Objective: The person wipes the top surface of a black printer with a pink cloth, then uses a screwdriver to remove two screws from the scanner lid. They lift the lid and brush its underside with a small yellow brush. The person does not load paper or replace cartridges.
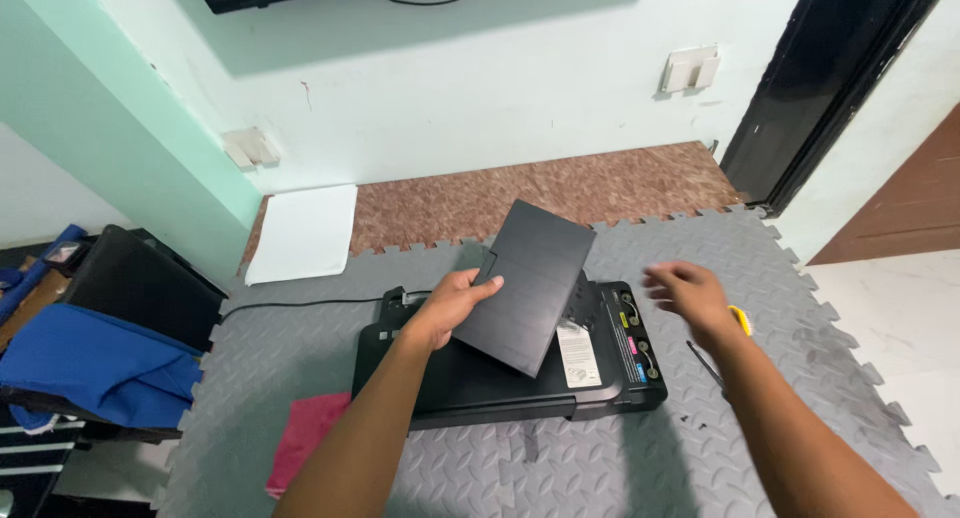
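Note:
A black printer (600,378) lies flat on a grey foam mat (780,278). My left hand (455,303) grips a flat black panel (530,283) by its left edge and holds it tilted above the printer's middle. My right hand (690,293) hovers over the printer's right end with fingers spread, holding nothing, slightly blurred. A white label and small coloured stickers show on the printer's right part. A black cable (290,305) runs left from the printer.
A yellow-handled screwdriver (738,320) lies on the mat behind my right wrist. A pink cloth (305,433) lies left of the printer, white paper (305,233) by the wall. Blue fabric on a black case (100,363) sits at left. A dark door frame (830,88) stands at right.

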